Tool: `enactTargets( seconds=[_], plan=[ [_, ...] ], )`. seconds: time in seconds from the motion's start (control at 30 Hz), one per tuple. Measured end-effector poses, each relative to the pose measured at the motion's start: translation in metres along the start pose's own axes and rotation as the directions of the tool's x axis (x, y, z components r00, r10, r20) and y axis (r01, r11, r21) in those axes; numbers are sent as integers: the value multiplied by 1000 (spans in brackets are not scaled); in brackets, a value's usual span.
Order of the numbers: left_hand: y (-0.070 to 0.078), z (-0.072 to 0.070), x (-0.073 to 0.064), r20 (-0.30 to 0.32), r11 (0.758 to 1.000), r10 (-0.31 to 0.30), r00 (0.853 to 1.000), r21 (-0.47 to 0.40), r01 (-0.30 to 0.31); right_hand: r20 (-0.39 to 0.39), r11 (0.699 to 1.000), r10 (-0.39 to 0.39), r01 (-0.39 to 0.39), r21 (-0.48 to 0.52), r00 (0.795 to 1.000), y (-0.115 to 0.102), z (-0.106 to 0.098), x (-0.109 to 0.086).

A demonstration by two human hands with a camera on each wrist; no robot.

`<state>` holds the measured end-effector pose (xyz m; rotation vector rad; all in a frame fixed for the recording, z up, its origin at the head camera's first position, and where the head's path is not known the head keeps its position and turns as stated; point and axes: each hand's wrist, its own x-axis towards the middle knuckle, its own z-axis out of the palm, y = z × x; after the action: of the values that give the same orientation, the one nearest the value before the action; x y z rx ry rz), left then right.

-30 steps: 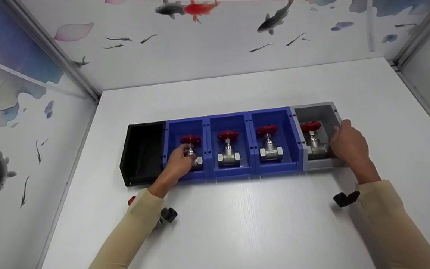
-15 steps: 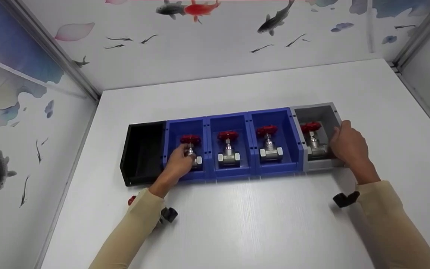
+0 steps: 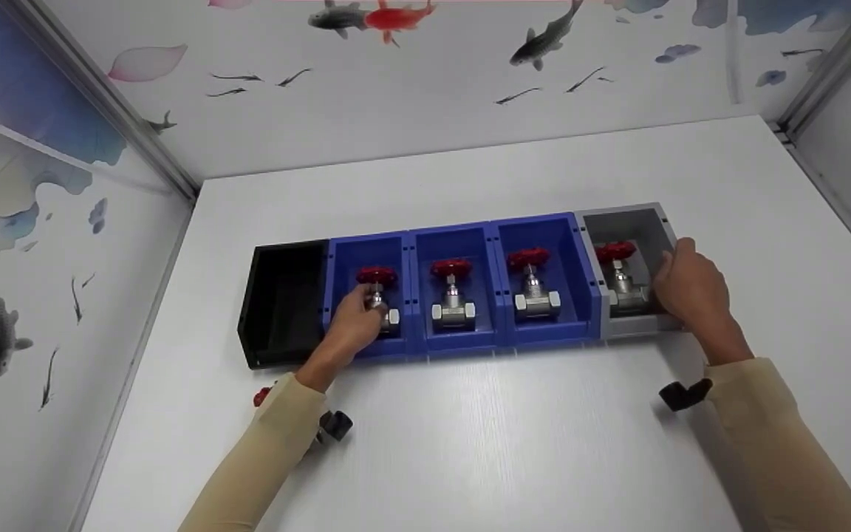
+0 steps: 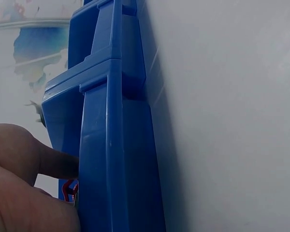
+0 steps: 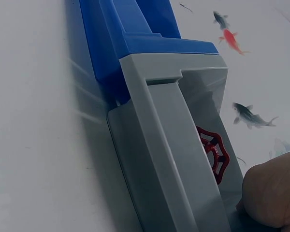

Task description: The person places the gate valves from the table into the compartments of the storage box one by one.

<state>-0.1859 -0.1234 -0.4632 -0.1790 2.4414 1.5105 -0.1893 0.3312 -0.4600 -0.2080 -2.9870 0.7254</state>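
Note:
In the head view my left hand (image 3: 355,321) reaches into the leftmost blue bin (image 3: 366,247) and pinches the metal neck of a gate valve (image 3: 388,319) under its red handwheel. Its fingertips are partly hidden behind the bin's front wall in the left wrist view. On the far right, my right hand (image 3: 694,284) grips the right wall of the grey bin (image 3: 647,324), in which another gate valve (image 3: 621,292) lies. The middle blue bin (image 3: 462,340) and the right blue bin (image 3: 580,329) each hold one gate valve, red wheel toward the back.
A black bin (image 3: 285,303) ends the row on the left. Beneath my left forearm a red handwheel (image 3: 261,397) peeks out, its body mostly hidden. The row stands on a white table (image 3: 470,443), with printed walls behind and to the left.

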Motion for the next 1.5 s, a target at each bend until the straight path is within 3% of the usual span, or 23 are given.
enactTargets(
  seconds=[0.47,0.9,1.33,1.5],
  plan=[
    [0,-1,-1,-10,998,39,999,49,-39,-14,1000,-7,8,1,1000,0,1,1],
    [-2,-3,-1,14,998,16,1000,61,-17,-15,1000,-17,17,12,1000,1,2,1],
    [-4,-2,-2,-7,994,53,999,93,-52,14,1000,8,-8,8,1000,1,2,2],
    [-4,-1,-5,-37,984,102,994,149,-96,14,1000,13,-13,8,1000,2,2,2]
  ],
)
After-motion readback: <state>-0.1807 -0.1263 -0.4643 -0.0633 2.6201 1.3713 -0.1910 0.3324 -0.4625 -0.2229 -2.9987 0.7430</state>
